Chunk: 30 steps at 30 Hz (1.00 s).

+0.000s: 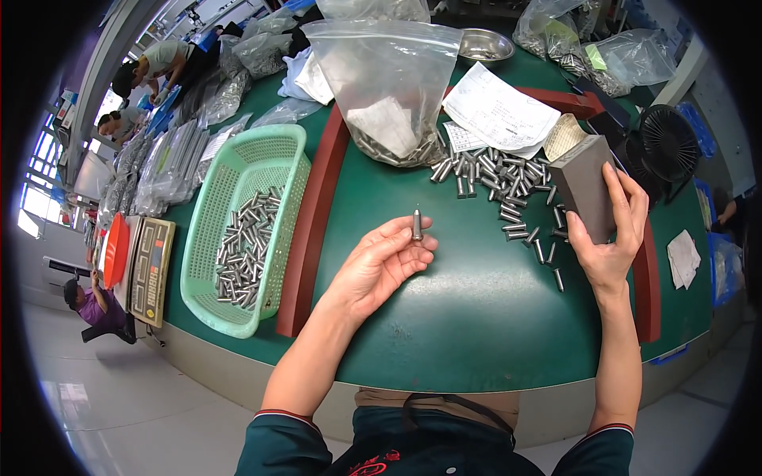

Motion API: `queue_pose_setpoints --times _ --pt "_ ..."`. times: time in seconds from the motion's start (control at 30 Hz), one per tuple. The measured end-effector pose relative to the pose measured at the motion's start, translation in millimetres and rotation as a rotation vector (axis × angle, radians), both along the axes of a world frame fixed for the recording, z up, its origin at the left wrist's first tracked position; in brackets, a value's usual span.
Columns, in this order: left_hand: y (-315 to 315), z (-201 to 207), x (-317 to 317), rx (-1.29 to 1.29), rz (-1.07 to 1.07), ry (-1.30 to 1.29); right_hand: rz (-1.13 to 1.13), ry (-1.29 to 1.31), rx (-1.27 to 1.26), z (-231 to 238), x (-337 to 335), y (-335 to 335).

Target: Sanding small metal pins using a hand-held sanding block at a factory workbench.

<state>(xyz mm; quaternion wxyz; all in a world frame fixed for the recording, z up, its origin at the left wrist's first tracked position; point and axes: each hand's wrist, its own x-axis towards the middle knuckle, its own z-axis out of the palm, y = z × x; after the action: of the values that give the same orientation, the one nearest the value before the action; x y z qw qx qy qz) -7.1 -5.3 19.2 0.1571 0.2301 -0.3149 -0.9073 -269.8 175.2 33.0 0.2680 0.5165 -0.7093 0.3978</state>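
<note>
My left hand (371,268) pinches one small headed metal pin (417,227) upright between thumb and fingers, above the green table. On the right, my right hand (613,242) grips a dark grey rectangular block (586,186), thumb on its near side and fingers over the far one. Beside the block lies a loose heap of similar metal pins (508,181), a few scattered toward me. To the left stands a light green plastic basket (283,238) with many more such pins in it. What touches the block's underside is hidden.
Dark red bars (313,230) frame the work area. Behind it stand a clear zip bag (381,71) of metal parts, printed papers (504,111) and a steel bowl (486,45). A black fan (669,143) is at right, a scale (151,270) at left. Other people work farther off.
</note>
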Motion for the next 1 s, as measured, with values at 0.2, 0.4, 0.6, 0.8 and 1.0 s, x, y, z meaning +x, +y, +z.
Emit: queue_pose_setpoints --times 0.2,0.4,0.6,0.8,1.0 --pt "-1 -1 1 -0.017 -0.028 0.000 -0.001 -0.008 0.029 0 0 1" --pt "1 1 0 -0.050 -0.028 -0.015 -0.013 0.005 -0.024 -1 -1 -3" --pt "6 1 -1 -0.184 -0.010 -0.050 -0.016 0.005 -0.026 -2 -1 -3" --pt "8 2 -2 -0.306 -0.006 -0.045 -0.009 0.003 -0.031 -2 -2 -4" --pt "6 2 -2 -0.307 -0.033 -0.015 -0.005 0.003 -0.031 -1 -2 -4"
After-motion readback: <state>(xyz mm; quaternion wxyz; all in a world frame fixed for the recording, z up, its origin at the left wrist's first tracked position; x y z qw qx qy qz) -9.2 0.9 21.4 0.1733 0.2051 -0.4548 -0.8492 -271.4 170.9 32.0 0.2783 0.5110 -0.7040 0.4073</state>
